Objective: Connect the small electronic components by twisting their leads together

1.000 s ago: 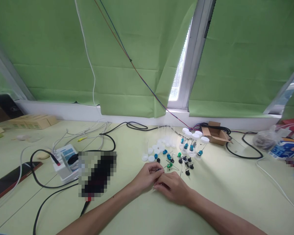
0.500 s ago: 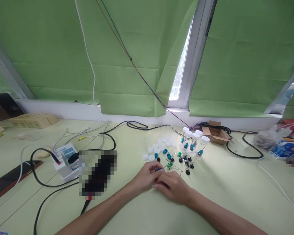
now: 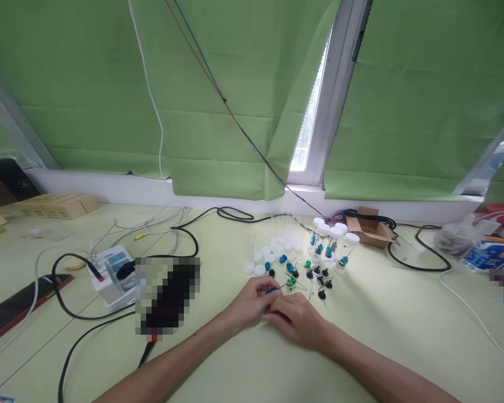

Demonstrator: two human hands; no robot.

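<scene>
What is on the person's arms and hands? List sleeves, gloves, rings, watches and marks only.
Both forearms are bare up to the picture's lower edge, with no sleeves in view. The left hand and the right hand wear no gloves. No ring, watch or wristband shows on either. One small dark spot sits on the left forearm; whether it is a mole or a mark cannot be told.

Scene bright and evenly lit; daylight enters through the narrow window gap (image 3: 304, 151) between the green blinds (image 3: 218, 95), slightly overexposed there. Shadows on the table (image 3: 382, 319) soft and faint, no strong glare. Wide-angle distortion bends frame edges; two pixelated patches, small parts near the hands poorly resolved
</scene>
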